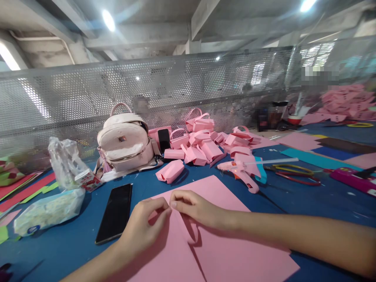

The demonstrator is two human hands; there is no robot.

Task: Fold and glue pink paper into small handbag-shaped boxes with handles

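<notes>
Pink paper (183, 227) is pinched between the fingers of both my hands, its edge lifted and curling over just below the fingertips. My left hand (147, 219) grips it from the left with thumb and forefinger. From the other side my right hand (199, 207) closes on it, the two sets of fingertips almost meeting. Beneath them, large pink sheets (243, 250) lie flat on the blue table. I cannot make out whether the raised part is a separate strip or the edge of a sheet. Behind the sheets sits a small folded pink paper box (170, 171).
A pink glue gun (239, 170) and scissors (293, 170) lie to the right. Several pink paper baskets (202, 145) are heaped at the back, beside a cream backpack (125, 137). To the left are a black phone (114, 213), a snack bag (49, 211) and a plastic bag (64, 160).
</notes>
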